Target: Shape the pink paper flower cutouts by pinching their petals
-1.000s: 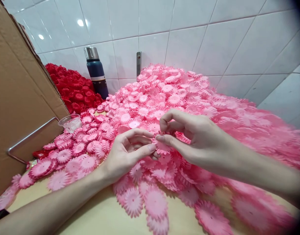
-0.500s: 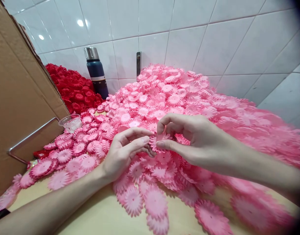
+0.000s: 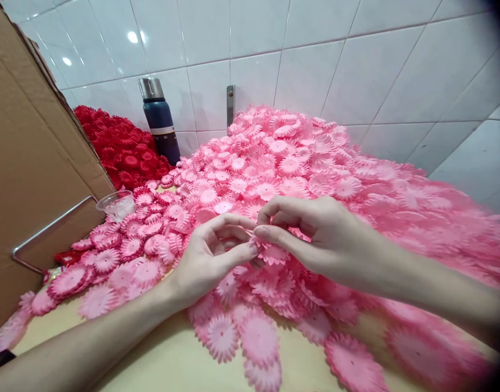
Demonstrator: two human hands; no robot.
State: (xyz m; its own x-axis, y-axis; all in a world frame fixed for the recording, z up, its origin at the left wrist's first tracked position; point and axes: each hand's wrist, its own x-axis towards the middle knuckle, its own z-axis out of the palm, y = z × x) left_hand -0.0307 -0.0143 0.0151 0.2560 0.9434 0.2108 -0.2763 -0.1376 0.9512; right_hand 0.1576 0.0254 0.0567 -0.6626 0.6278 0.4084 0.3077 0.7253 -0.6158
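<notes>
My left hand (image 3: 211, 258) and my right hand (image 3: 310, 234) meet fingertip to fingertip above a big heap of pink fabric flower petals (image 3: 298, 158). Both pinch the same small pink petal piece (image 3: 255, 239), thumbs and forefingers closed on it; most of the piece is hidden by my fingers. Loose pink petals (image 3: 241, 337) lie flat on the tan tabletop (image 3: 168, 359) just under my hands.
A pile of red petals (image 3: 119, 147) sits at the back left beside a dark blue flask (image 3: 160, 122). A large cardboard box (image 3: 29, 163) with a metal handle stands at the left. A clear plastic cup (image 3: 116, 204) is by the box. White tiled wall behind.
The pink piece held up in my right fingers half a second ago is now lower, with both hands' fingertips closed together on it.
</notes>
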